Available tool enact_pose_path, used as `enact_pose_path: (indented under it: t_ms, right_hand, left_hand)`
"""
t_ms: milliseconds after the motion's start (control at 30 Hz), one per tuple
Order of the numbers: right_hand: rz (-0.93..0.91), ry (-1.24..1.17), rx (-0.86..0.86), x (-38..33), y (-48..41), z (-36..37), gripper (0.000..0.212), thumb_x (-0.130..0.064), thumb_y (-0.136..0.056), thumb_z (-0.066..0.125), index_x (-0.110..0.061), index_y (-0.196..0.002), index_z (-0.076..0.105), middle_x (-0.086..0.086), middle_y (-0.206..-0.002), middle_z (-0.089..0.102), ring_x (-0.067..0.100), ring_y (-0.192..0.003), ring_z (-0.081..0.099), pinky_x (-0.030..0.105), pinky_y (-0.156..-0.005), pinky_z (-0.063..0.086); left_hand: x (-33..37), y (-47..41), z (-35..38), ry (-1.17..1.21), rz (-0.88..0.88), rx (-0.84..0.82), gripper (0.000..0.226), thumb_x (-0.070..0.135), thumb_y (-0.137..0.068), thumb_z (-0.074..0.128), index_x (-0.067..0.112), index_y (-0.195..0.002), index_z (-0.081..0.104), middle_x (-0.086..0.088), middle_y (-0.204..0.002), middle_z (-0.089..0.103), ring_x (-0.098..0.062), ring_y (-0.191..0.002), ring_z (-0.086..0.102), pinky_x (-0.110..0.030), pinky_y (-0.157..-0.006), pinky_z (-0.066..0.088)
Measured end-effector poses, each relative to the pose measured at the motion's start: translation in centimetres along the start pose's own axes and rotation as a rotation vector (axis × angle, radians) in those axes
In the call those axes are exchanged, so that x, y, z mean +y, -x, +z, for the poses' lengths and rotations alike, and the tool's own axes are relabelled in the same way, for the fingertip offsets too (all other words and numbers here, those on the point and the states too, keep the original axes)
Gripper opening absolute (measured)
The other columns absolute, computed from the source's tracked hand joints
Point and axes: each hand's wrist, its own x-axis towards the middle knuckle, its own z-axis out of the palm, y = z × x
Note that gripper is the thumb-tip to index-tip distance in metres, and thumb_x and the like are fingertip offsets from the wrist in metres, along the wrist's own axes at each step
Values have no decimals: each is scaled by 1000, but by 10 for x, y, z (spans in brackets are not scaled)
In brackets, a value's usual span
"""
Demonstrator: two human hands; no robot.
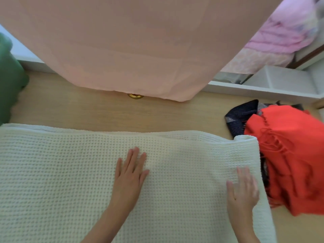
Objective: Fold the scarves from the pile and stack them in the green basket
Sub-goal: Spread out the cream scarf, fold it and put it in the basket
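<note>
A cream waffle-knit scarf point(61, 172) lies spread flat across the wooden table point(87, 109), filling the near half of the head view. My left hand point(130, 174) rests flat on its middle, fingers apart. Blurred, my right hand point(242, 188) lies flat near the scarf's right edge. To the right sits the pile: a red fringed scarf point(294, 155) over a dark patterned one point(240, 116). The green basket point(8, 81) shows partly at the far left edge.
A pink curtain point(131, 46) hangs over the table's far side, its hem near a small brass knob point(135, 96). White shelving point(280, 85) and pink bedding point(280, 35) lie beyond at the right.
</note>
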Motion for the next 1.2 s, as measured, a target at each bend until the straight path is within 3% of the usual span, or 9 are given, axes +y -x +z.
enact_pose_path:
  t_ms: [100,167,300,400,533,667,833,1000,1200]
  right_hand:
    - [376,-175,18,25,-16,-30,83,-56,-81,32,1,-141,36,26,-143,38,36,-133,32,44,-109,22]
    - [470,-278,-33,37,-25,-40,75,-51,-85,45,0,-139,37,24,-131,51,37,-124,44,44,-100,33]
    - [369,-301,-73,28,-28,-54,26,-32,-85,64,-12,-102,66,4,-89,68,32,-91,62,41,-75,46]
    - [166,-276,-58,0,-9,-54,14,-23,-81,72,-24,-94,68,-8,-85,64,14,-78,62,33,-73,48]
    - [1,-376,-596,-28,18,-36,17,-49,-80,66,-46,-96,67,-22,-109,64,-4,-94,61,20,-81,50]
    - [274,-587,-56,0,1,-45,29,-12,-85,68,-33,-104,63,-9,-97,66,9,-84,62,20,-72,49]
    - [353,-445,-255,21,-4,-25,38,-26,-80,74,-23,-115,62,-9,-109,60,13,-101,58,31,-89,47]
    - [297,-468,-122,8,-2,-20,17,-25,-79,74,-29,-91,64,-14,-93,63,9,-85,58,27,-72,42]
    - [393,-673,28,30,-21,-59,18,-17,-76,78,-12,-70,62,2,-63,61,13,-60,50,31,-60,43]
  left_hand:
    - [16,-5,1,29,-104,21,61,50,-99,5,20,-150,20,-7,-158,10,-14,-145,-10,-42,-114,-10]
    - [39,-6,2,14,-74,28,57,46,-100,11,20,-150,19,-10,-158,11,-20,-146,-5,-47,-114,-8]
    - [63,-13,16,-12,-24,-30,58,49,-100,9,22,-151,13,-5,-158,15,-17,-146,4,-57,-114,6]
    - [61,-19,21,4,-67,-41,62,55,-95,0,29,-151,2,5,-160,-1,-6,-144,-13,-50,-114,-12]
    - [64,-20,16,46,-76,-55,68,63,-86,-10,35,-148,-7,13,-157,-14,0,-141,-23,-43,-112,-22]
    - [66,-19,14,65,-95,-58,66,60,-87,-6,35,-148,-4,14,-157,-12,1,-141,-21,-43,-113,-20]
    - [67,-21,13,109,-89,-36,64,58,-89,-3,35,-148,2,16,-157,-6,2,-142,-14,-43,-115,-16]
    - [56,-23,2,153,-58,13,64,58,-91,1,35,-148,18,20,-154,7,6,-142,-4,-31,-116,-9]
    - [37,-25,1,124,9,-10,59,54,-96,1,33,-149,17,17,-157,6,3,-143,-7,-23,-115,-13]
